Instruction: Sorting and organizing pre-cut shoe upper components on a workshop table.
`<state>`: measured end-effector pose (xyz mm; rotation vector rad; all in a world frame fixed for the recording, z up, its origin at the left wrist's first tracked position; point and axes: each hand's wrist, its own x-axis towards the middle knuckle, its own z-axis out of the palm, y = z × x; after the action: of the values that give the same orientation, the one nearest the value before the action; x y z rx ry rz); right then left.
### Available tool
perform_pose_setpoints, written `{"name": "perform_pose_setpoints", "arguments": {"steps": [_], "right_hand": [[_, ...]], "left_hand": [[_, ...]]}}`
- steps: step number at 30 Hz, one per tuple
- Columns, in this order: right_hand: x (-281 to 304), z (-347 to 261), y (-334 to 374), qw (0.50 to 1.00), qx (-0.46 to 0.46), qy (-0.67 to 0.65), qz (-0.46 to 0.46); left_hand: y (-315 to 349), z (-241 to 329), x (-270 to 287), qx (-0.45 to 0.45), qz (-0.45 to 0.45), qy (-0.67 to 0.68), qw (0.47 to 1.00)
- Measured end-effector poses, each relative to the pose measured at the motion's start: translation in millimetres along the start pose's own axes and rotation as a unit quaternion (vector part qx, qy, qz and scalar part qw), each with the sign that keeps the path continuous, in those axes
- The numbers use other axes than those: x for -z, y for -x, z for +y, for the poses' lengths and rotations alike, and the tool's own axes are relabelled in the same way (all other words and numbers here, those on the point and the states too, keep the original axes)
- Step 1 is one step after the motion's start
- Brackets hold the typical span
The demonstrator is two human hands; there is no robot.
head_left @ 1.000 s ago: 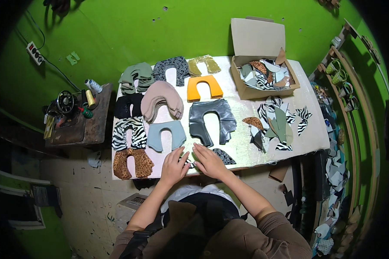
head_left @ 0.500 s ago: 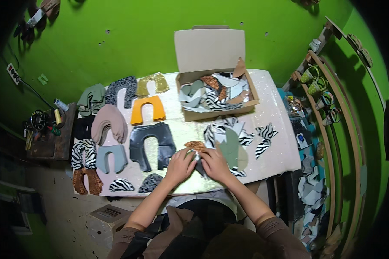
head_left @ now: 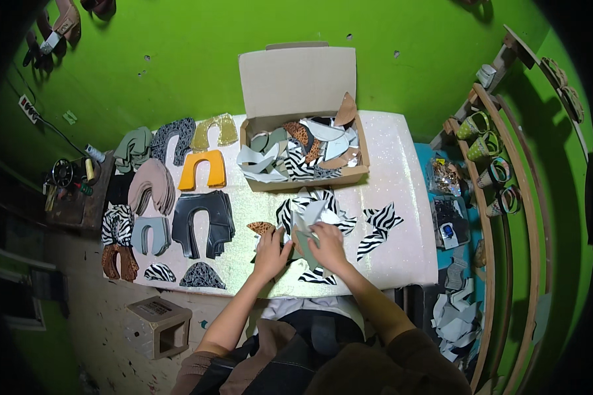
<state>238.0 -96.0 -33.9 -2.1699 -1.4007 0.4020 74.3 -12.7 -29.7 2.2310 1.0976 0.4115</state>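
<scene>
My left hand (head_left: pixel 270 255) rests over the near part of the table with thumb and index finger apart. Beside its fingertips is a leopard-print scrap (head_left: pixel 260 228). My right hand (head_left: pixel 328 247) has its fingers closed at the upper end of a sage-green scrap (head_left: pixel 308 257), which hangs at a slant between the hands. A light grey scrap (head_left: pixel 310 213) lies just beyond its fingertips. Under and around these, zebra-print scraps (head_left: pixel 339 220) form a loose heap. Another zebra-print piece (head_left: pixel 379 227) lies to the right, apart from the heap.
An open cardboard box (head_left: pixel 303 181) full of mixed offcuts stands behind the heap. Stacks of U-shaped pieces fill the left, including black (head_left: pixel 186 224), orange (head_left: pixel 201 170) and pink (head_left: pixel 150 184). A wooden rack (head_left: pixel 507 263) stands on the right; a stool (head_left: pixel 161 322) is below left.
My view has shifted, so the table appears further left. My hands have moved apart, and the right one has gone onto the heap. The green scrap has moved toward me between my hands.
</scene>
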Motion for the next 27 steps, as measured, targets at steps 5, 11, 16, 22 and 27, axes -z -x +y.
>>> {"name": "perform_pose_setpoints", "arguments": {"steps": [5,11,16,22,27], "right_hand": [[2.8,-21.1,8.4,0.96,0.171,-0.13,-0.181],[28.5,24.0,-19.1,0.994,0.084,-0.067,0.008],[25.4,49.3,-57.1,0.996,0.035,0.013,0.082],[0.8,36.4,-87.2,0.995,-0.076,-0.062,-0.027],[0.2,14.6,-86.0,0.972,-0.068,-0.194,-0.115]], "left_hand": [[-4.7,2.4,-1.6,0.016,0.023,0.039,0.999],[-17.0,7.4,-1.1,0.019,0.036,0.069,0.997],[-36.3,5.3,-8.4,0.038,0.037,0.047,0.997],[-53.0,6.4,-11.3,0.101,0.026,0.119,0.987],[-54.5,-18.3,-28.0,0.149,0.024,0.323,0.934]]}}
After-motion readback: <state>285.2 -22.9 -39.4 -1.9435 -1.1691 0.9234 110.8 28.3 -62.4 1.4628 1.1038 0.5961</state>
